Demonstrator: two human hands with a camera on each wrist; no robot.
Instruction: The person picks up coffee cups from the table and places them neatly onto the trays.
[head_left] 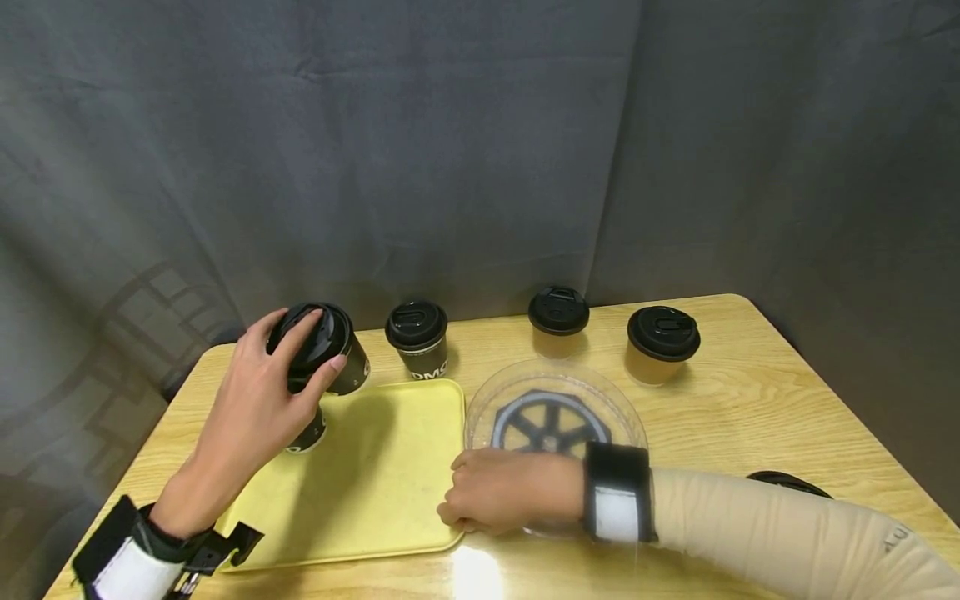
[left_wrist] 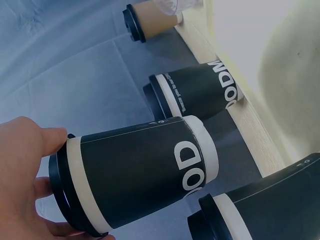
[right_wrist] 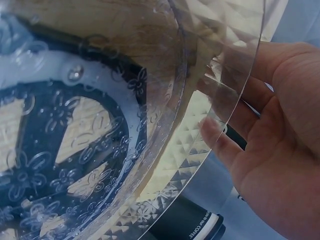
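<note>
A dark paper coffee cup with a black lid (left_wrist: 145, 170) hangs from my left hand (head_left: 258, 396), which grips it by the lid, fingers on one side and thumb on the other, over the tray's back left corner. Below that hand, another dark cup (head_left: 309, 433) stands at the left of the yellow tray (head_left: 397, 467), its top hidden by the hand. My right hand (head_left: 506, 490) pinches the rim of a clear plastic plate (right_wrist: 200, 150) with a faceted edge and embossed flowers. Beneath the plate, a dark spoked wheel shape (head_left: 551, 425) shows through.
Behind the tray stands another dark lidded cup (head_left: 420, 337). Two brown cups with black lids, one at the back (head_left: 558, 321) and one farther right (head_left: 660, 343), stand beyond the plate. A black object (head_left: 787, 481) is partly hidden by the right sleeve. Grey cloth hangs behind the table.
</note>
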